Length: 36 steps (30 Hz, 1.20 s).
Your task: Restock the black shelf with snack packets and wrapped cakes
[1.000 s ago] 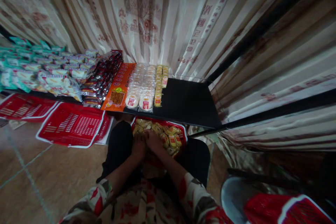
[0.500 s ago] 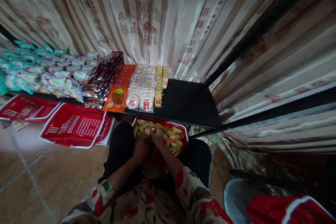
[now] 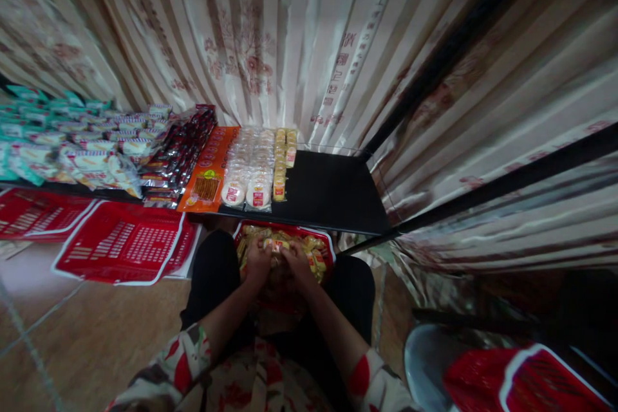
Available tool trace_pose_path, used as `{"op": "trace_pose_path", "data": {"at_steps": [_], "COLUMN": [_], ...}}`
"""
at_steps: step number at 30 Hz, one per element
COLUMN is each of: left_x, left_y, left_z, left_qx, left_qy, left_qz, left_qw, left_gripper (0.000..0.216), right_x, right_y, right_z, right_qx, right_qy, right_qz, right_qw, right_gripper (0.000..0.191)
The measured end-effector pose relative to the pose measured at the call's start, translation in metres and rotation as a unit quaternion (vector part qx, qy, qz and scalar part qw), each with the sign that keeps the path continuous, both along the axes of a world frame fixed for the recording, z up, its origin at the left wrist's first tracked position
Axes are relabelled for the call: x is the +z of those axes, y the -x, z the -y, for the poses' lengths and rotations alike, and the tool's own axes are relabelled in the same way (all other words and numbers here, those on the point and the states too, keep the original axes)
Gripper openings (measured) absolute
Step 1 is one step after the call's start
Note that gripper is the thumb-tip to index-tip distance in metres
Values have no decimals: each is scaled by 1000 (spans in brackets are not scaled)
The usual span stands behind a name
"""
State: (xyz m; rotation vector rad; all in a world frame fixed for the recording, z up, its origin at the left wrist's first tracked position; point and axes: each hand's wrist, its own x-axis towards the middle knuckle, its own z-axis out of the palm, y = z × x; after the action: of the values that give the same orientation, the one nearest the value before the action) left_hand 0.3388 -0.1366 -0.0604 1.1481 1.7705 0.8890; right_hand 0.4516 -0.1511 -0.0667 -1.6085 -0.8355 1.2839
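Between my two hands is a small yellow snack packet with a red and white label. My left hand grips its left end and my right hand its right end. They hold it over a red basket between my knees, which is filled with similar yellow packets. Just beyond the basket, on the black shelf, a short double row of yellow packets stands beside two rows of round white packets.
Left along the shelf lie an orange bag, dark red packets and white and green snack bags. Red baskets stand below them. A black post and curtain rise behind. A grey stool with another red basket is at right.
My hands, bunched together before, have spread apart slightly, and the packet now shows lengthwise between them. The whole view has shifted a little, so the shelf appears farther left and lower.
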Motion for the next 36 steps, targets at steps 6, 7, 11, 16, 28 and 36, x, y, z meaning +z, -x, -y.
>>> {"op": "trace_pose_path", "data": {"at_steps": [6, 7, 11, 16, 28, 36], "left_x": [18, 24, 49, 68, 52, 39], "left_y": [-2, -3, -14, -38, -106, -128], "left_z": [-16, -19, -34, -51, -91, -149], "left_qx": [-144, -176, -269, -251, -135, -53], "left_qy": [-147, -162, -205, -254, -229, -177], "left_qz": [-22, -29, -50, -98, -70, 22], "left_qw": [978, 971, 940, 929, 961, 983], "left_gripper": [33, 34, 34, 33, 42, 43], "right_x": [20, 25, 43, 56, 44, 37], "right_y": [-41, -47, -64, -78, -95, -85], "right_z": [-19, -23, -35, -57, -154, -210], "right_qx": [107, 134, 227, 198, 11, -30], "right_qy": [-75, -86, -109, -123, -165, -162], "right_qz": [141, 150, 132, 87, 138, 217], "right_qw": [981, 976, 959, 969, 976, 962], "right_gripper": [22, 25, 29, 33, 31, 30]}}
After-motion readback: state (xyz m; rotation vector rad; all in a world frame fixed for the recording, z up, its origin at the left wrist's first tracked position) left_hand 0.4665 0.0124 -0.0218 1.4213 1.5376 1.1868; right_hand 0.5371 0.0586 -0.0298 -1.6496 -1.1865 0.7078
